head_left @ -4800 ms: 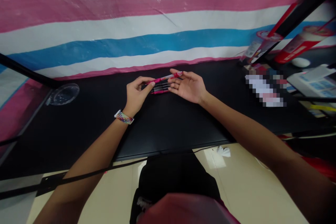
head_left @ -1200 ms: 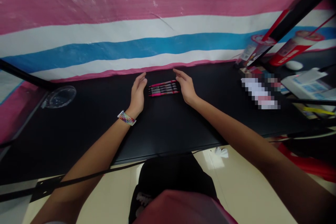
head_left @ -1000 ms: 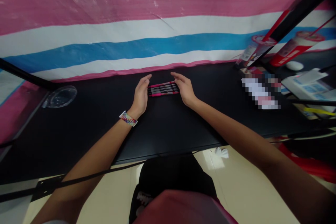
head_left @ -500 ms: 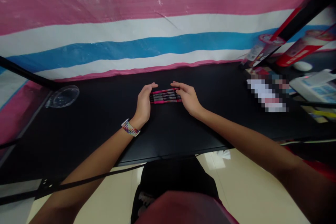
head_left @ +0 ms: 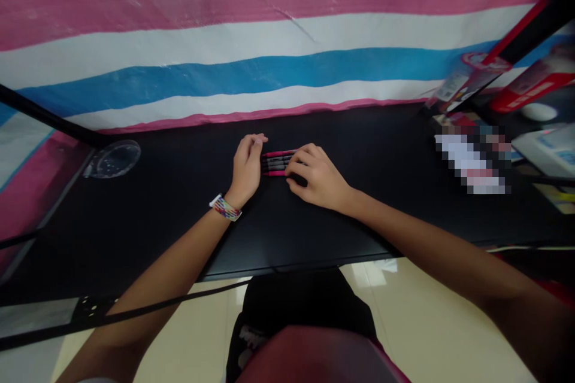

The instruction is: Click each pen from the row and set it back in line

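- Several slim pens (head_left: 275, 164), pink and grey-black, lie side by side on the black table (head_left: 148, 209), about midway between its left and right edges and nearer the back edge than the front. Exact count not readable: fingers cover part of them.
- Left hand (head_left: 246, 170): upright on its edge at the pens' left ends, fingers together. Grip released, nothing held; contact with the tips cannot be confirmed.
- Right hand (head_left: 320, 178): fingers bent over the pens' right-hand part. Cannot tell whether this grip grasps them or only rests there.
- Table's back left corner: round transparent plastic piece (head_left: 115, 160). Toward the back right: cup with a red straw (head_left: 469, 81).
- Progress, as judged: pens already gathered into one close, near-parallel row, left ends roughly level. Right ends hidden, so evenness there is unverified; neither hand is withdrawn yet.
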Demonstrator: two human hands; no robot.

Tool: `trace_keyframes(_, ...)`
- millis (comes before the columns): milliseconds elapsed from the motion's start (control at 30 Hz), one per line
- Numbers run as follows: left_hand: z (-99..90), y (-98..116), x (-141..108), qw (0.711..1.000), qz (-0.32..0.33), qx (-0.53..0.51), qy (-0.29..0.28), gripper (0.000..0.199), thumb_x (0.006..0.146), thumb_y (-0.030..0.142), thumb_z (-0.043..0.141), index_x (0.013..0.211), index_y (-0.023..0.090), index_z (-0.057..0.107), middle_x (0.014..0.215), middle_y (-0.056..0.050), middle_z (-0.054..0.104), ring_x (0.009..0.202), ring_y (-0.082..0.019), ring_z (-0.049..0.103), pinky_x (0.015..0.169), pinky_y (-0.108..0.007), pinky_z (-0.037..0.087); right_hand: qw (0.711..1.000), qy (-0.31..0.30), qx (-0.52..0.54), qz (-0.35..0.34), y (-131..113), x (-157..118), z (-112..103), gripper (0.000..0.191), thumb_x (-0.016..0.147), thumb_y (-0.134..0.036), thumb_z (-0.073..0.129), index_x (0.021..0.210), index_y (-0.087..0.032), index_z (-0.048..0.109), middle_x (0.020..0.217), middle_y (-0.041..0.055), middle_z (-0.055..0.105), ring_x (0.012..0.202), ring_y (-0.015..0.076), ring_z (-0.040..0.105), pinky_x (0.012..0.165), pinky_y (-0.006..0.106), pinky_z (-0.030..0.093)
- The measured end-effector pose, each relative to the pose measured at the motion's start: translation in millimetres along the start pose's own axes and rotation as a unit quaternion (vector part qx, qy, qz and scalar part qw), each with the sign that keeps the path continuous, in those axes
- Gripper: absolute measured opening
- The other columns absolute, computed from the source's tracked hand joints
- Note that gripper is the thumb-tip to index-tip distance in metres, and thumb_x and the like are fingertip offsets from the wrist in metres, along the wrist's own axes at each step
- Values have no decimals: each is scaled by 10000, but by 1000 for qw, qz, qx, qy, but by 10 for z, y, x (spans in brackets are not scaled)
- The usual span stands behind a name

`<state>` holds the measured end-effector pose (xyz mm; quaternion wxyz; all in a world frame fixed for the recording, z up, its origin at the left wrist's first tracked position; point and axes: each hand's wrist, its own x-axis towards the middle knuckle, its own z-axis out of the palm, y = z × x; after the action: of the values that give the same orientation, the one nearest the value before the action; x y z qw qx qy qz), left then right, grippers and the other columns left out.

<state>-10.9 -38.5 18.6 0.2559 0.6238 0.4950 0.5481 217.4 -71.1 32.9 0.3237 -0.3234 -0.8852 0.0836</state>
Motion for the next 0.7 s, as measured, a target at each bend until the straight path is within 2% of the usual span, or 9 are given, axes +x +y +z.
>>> trace_keyframes(100, -18, 33, 5, 1000, 11, -7, -12, 347, 1126, 580, 594, 1049, 275, 741, 1291, -83, 804, 1386, -280, 703, 1297, -495, 457, 998, -33, -40, -24, 58, 12, -40, 192, 1016, -234, 700, 1176, -231, 806, 1126, 124, 762, 1151, 368, 585, 961, 537, 472)
trace_keyframes(267, -48, 87, 2, 998, 50, 1, -25, 296, 1139, 524, 595, 1078, 278, 748, 1297, -83, 796, 1473, -284, 667, 1323, -517, 439, 998, -43, -22, -44, 93, 24, -52, 226, 1034, -199, 672, 1205, -224, 818, 1066, 102, 761, 1072, 325, 591, 904, 480, 458)
trace_keyframes(400, -50, 97, -2, 997, 69, 13, -28, 271, 1144, 479, 594, 1075, 268, 750, 1249, -86, 793, 1410, -285, 705, 1263, -510, 495, 998, -24, -48, -45, 119, 34, -40, 139, 1021, -239, 704, 1080, -213, 827, 1038, 113, 736, 1006, 314, 563, 864, 464, 433)
trace_keyframes(500, -48, 104, -5, 997, 68, 16, -31, 256, 1137, 459, 605, 1067, 258, 747, 1207, -83, 795, 1360, -284, 726, 1235, -500, 511, 997, -29, -37, -66, 146, 43, -45, 75, 984, -197, 725, 958, -205, 795, 1013, 108, 732, 1000, 304, 562, 856, 448, 416)
trace_keyframes(600, -57, 151, -17, 996, 71, 24, -48, 248, 1131, 448, 609, 1065, 256, 752, 1170, -81, 799, 1331, -286, 733, 1197, -484, 525, 996, -39, -6, -82, 168, 56, -62, 75, 995, -172, 711, 956, -206, 765, 961, 87, 735, 1005, 294, 582, 871, 440, 426)
trace_keyframes(700, -75, 234, -34, 988, 108, 70, -82, 247, 1133, 423, 594, 1062, 261, 768, 1142, -72, 816, 1261, -284, 733, 1143, -479, 529, 996, -12, 19, -84, 194, 76, -92, 100, 1035, -175, 663, 991, -202, 749, 957, 79, 730, 973, 275, 590, 885, 432, 460)
